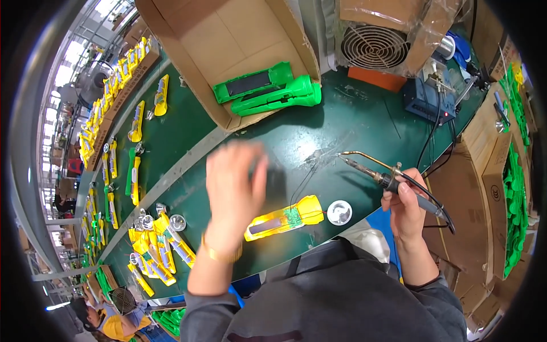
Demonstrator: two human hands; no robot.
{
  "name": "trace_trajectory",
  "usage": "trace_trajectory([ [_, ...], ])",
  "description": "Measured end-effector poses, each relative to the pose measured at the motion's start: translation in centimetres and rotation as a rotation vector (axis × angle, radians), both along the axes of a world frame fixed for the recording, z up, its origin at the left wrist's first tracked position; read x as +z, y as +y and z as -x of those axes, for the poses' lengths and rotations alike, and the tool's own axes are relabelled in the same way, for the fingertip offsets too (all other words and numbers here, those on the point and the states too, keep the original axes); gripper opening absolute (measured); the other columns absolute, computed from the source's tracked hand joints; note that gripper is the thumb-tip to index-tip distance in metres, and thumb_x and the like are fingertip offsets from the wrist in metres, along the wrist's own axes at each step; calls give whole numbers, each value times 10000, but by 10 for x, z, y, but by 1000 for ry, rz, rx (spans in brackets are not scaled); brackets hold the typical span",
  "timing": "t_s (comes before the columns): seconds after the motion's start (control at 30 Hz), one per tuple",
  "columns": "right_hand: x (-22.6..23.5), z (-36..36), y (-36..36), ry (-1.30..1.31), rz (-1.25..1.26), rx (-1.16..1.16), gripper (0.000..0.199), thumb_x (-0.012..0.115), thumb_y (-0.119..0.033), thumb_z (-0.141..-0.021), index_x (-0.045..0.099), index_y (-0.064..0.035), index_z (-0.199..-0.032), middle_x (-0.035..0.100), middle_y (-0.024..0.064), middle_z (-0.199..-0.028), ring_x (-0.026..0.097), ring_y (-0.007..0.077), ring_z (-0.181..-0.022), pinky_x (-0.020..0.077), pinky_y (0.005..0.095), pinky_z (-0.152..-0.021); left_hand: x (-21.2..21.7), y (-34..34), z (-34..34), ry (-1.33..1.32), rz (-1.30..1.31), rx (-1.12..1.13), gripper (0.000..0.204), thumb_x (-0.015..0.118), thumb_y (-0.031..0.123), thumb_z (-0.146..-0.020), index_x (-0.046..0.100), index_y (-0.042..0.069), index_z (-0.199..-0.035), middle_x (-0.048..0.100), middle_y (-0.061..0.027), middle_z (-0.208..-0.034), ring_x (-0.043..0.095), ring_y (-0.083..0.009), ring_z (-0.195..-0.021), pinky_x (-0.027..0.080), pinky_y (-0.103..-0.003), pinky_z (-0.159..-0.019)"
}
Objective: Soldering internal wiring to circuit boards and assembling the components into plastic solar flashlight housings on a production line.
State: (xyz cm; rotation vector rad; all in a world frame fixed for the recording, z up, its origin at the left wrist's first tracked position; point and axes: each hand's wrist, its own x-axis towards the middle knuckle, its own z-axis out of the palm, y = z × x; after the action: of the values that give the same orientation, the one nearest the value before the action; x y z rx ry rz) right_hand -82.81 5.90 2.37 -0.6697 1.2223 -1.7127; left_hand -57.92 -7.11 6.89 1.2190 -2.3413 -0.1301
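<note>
My right hand (pixel 405 204) is closed round a soldering iron (pixel 393 183) with a brass tube along its tip, pointing left above the table. My left hand (pixel 236 179) hangs over the green table (pixel 353 137), blurred, its fingers too smeared to read. Just right of it lies a yellow flashlight half-shell (pixel 285 218), holding a dark battery block, a small green circuit board and thin wires. A round silver reflector (pixel 339 212) sits beside the shell's wide end. Thin dark wires run up from the board over the tabletop.
An open cardboard box (pixel 228 34) at the back holds green flashlight shells (pixel 279 97). Several yellow assemblies (pixel 156 251) are piled at left. A blue soldering station (pixel 427 97) and a fan grille (pixel 375 47) stand back right. The iron's cable (pixel 436 134) trails there. Cartons line the right side.
</note>
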Motion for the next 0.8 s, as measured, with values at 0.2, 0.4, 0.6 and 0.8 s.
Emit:
trace_trajectory([
  [0.2,18,-9,-2,68,27,53,249,609,-231,-848,475,-30,-909,570,101,-711,548,138,-570,459,247,-483,-24,-139,21,-71,-15,37,364,637,88,-776,542,62,-1127,536,-137,-1201,535,-322,-1050,419,-458,-883],
  [0.4,7,-5,-2,-48,21,30,172,592,-112,-854,501,7,-937,605,129,-751,564,147,-583,470,254,-534,-24,-167,-4,-252,153,50,179,633,44,-757,655,81,-931,609,-100,-965,575,-305,-955,437,-447,-833],
  [0.6,2,4,4,-3,17,-136,238,555,-248,-886,465,-40,-959,551,84,-712,519,136,-529,441,226,-479,28,-48,-23,152,-241,-149,205,665,1,-730,675,28,-933,597,-127,-785,584,-287,-767,468,-362,-681],
  [0.8,-4,0,-10,10,3,-17,214,522,-232,-898,479,-30,-951,549,95,-735,507,119,-584,443,216,-523,-50,-2,-43,7,-464,-119,263,702,78,-728,662,46,-986,587,-138,-767,576,-310,-769,466,-390,-705],
])
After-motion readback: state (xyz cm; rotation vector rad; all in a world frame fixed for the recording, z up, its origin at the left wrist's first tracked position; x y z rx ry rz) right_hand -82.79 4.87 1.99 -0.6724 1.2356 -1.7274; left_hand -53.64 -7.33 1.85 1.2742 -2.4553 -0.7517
